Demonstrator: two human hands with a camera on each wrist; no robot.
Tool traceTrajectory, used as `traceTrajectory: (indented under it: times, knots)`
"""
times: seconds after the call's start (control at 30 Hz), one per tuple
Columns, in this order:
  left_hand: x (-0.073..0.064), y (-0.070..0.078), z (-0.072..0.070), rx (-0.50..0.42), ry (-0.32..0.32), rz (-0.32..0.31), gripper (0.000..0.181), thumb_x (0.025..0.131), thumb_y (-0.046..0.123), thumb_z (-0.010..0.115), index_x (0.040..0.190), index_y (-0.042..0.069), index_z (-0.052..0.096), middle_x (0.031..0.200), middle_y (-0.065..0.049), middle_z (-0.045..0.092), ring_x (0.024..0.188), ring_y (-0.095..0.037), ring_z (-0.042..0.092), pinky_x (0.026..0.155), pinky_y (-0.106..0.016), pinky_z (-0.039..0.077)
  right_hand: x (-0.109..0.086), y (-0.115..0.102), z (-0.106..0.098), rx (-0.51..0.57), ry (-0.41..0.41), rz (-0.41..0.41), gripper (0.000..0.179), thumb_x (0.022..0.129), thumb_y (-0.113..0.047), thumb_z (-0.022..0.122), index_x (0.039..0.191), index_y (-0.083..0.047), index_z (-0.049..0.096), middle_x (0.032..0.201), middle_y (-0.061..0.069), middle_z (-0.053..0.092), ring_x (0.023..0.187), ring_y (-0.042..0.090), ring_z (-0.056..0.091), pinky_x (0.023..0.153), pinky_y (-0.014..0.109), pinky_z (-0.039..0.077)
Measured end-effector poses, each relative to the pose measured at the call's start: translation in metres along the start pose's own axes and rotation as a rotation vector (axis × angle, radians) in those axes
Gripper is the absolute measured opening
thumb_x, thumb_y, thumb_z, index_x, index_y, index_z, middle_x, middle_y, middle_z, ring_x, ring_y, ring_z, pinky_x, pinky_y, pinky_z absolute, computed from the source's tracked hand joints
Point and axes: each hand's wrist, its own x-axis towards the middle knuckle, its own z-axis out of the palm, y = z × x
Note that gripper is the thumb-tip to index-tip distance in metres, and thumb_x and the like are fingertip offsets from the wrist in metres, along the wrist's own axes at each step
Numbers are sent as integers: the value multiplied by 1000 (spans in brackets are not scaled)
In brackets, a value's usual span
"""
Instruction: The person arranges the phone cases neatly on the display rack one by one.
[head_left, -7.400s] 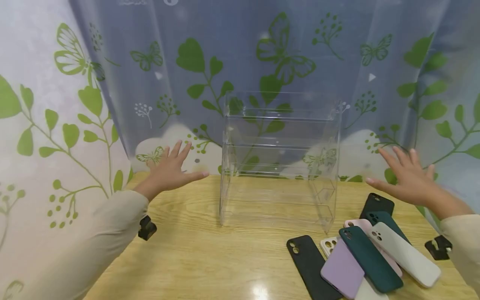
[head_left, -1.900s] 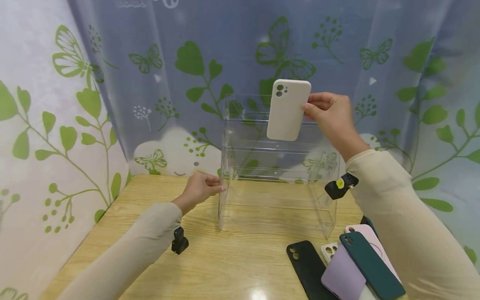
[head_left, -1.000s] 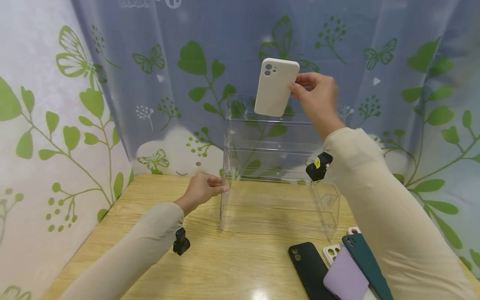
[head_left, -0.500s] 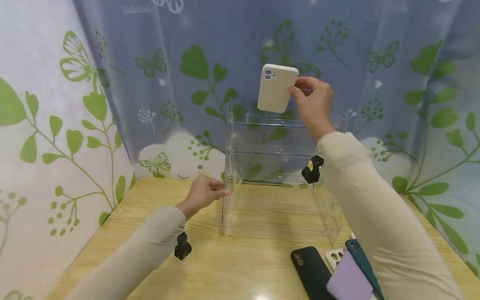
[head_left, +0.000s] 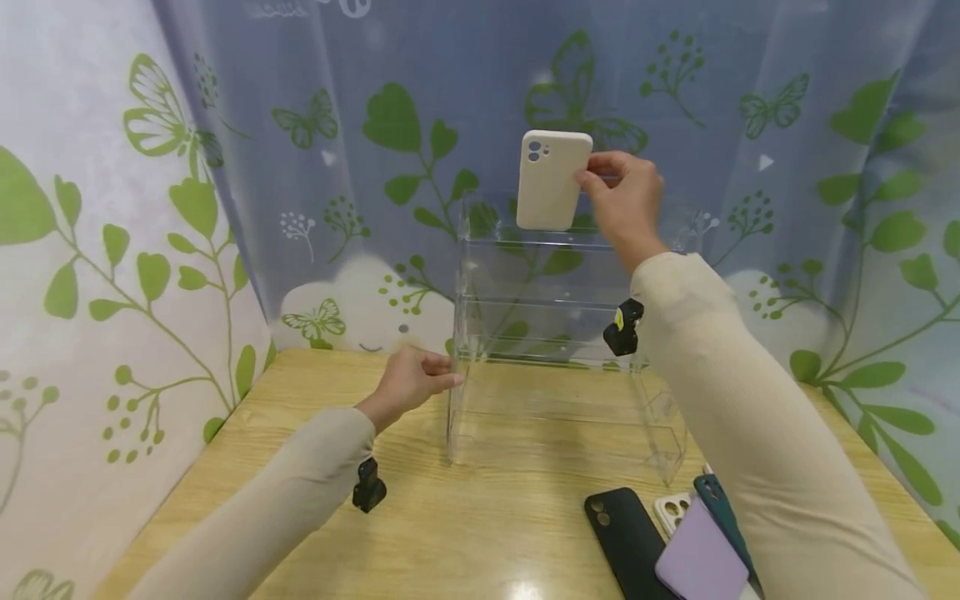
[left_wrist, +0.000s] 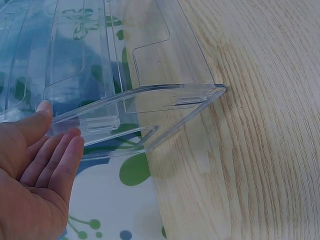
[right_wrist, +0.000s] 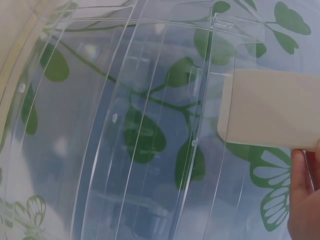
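A clear acrylic tiered display stand rises from the middle of the table. My left hand grips the front edge of its left side panel; in the left wrist view the thumb lies on one side of the clear panel and the fingers on the other. My right hand pinches a cream phone case by its right edge, camera holes at the upper left. The case stands near upright at the top tier. In the right wrist view the lower end of the case overlaps the top shelf's clear lip.
On the table at front right lie more phone cases: a black one, a lilac one, a dark green one and a white one. My right sleeve covers part of the pile. A patterned curtain hangs behind.
Both hands were empty and spread at first. The left has since taken hold of the stand's side; the right has raised the cream case to the top tier. Over the last half second, little has moved.
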Motion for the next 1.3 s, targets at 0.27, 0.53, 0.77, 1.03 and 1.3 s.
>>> traceTrajectory:
  times: [0.27, 0.53, 0.77, 1.03, 1.3]
  knots:
    - [1, 2, 0, -15, -10, -2, 40, 86, 15, 74, 121, -1, 65, 112, -18, 68, 101, -27, 67, 79, -32, 57, 8, -2, 2, 54, -60, 33, 26, 93, -19, 65, 115, -6, 70, 114, 9, 69, 95, 17, 69, 84, 26, 55]
    - [-1, 2, -1, -20, -2, -8, 40, 85, 17, 74, 121, 0, 66, 111, -17, 69, 102, -27, 66, 80, -33, 57, 11, -4, 7, 126, -91, 97, 27, 94, -18, 64, 116, -4, 69, 115, 12, 66, 99, 19, 68, 86, 25, 54]
    - [-2, 3, 0, -13, -10, 3, 41, 86, 17, 74, 121, -1, 65, 112, -17, 68, 104, -27, 66, 80, -33, 57, 13, 1, 11, 156, -68, 151, 28, 94, -17, 63, 118, -4, 68, 118, 12, 65, 102, 20, 66, 87, 24, 53]
    - [-2, 3, 1, 4, 6, -14, 41, 85, 18, 75, 121, 1, 66, 111, -15, 69, 104, -26, 66, 80, -33, 57, 14, 2, 12, 134, -66, 173, 30, 95, -21, 61, 119, -5, 68, 119, 12, 65, 103, 20, 67, 87, 24, 53]
    - [-2, 3, 0, 3, 11, -10, 40, 85, 17, 75, 120, 0, 66, 111, -16, 69, 101, -26, 67, 78, -32, 57, 9, -3, 15, -47, -15, 122, 36, 94, -35, 60, 117, -9, 69, 110, 10, 69, 99, 18, 61, 84, 29, 49]
